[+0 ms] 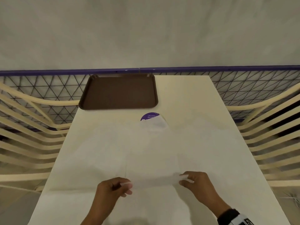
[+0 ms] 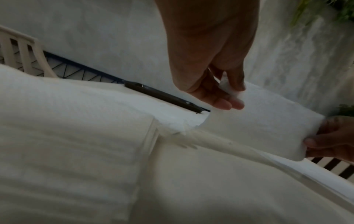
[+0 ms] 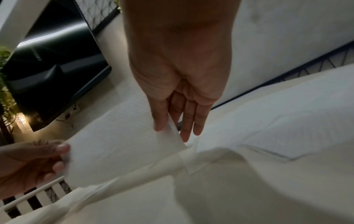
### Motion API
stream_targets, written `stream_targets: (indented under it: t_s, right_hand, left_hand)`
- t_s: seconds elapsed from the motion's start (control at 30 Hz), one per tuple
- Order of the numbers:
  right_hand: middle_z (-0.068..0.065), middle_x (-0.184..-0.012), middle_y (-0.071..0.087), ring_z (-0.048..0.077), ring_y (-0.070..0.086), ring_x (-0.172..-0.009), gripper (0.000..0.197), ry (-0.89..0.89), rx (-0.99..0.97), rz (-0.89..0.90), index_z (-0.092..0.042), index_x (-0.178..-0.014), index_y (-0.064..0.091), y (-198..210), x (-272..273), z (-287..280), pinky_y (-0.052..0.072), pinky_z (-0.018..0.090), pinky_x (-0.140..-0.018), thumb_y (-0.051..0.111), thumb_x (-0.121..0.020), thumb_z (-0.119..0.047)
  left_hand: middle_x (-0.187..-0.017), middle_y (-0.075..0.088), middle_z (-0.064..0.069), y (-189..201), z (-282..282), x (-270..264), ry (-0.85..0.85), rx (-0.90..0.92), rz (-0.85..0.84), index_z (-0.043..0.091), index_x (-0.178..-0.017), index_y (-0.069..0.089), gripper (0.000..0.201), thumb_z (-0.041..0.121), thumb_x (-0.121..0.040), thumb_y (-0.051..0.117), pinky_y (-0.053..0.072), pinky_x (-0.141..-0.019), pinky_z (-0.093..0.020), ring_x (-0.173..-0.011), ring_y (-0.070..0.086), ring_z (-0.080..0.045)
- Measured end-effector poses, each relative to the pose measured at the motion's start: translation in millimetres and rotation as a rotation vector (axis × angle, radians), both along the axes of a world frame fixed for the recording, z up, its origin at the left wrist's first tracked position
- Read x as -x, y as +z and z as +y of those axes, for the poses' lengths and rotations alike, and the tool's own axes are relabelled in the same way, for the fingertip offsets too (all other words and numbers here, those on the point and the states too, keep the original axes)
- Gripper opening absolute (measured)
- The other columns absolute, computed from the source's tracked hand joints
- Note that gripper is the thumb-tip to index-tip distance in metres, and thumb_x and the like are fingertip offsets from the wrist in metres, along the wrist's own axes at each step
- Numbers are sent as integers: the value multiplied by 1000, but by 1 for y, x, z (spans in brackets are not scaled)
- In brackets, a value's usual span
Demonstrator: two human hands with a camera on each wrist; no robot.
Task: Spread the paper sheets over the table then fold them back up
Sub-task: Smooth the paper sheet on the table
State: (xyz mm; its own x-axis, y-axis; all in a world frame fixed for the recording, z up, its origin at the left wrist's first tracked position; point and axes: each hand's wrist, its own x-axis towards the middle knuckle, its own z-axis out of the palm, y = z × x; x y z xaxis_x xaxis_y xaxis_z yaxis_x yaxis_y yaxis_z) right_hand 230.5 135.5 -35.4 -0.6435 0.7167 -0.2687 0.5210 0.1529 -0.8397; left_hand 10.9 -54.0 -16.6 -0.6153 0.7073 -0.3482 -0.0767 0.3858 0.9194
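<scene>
Both hands grasp one paper sheet (image 1: 154, 159) by its near edge: the left hand (image 1: 113, 188) pinches the left corner, the right hand (image 1: 195, 181) pinches the right corner between thumb and fingers, lifting that edge just off the table (image 1: 186, 95). Other white sheets (image 1: 90, 159) lie spread flat over the table on either side. A brown tray (image 1: 118, 92) sits at the far left end. A round purple sticker (image 1: 150, 116) shows beyond the held sheet, partly covered by it.
</scene>
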Motion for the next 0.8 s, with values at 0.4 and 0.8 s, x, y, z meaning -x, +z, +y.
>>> stream_targets:
  t_s: [0.4,0.8]
  right_hand:
    - [1,-54,41,14,38,-50,40,-75,-47,-259,-14,-53,37,-29,53,23,28,17,-44,68,-77,-10]
    - [-1,-88,54,13,49,-81,28,-54,-187,-261,-18,-103,56,-23,48,10,39,15,-69,66,-80,-8]
  left_hand:
    - [-117,59,0,-36,43,6,-125,84,862,16,-120,55,34,20,-86,58,44,-88,-22,-101,56,-16]
    - [-157,-7,-8,-104,8,-36,-906,343,1126,13,-149,10,68,53,-95,0,2,-111,-33,-145,-9,-24]
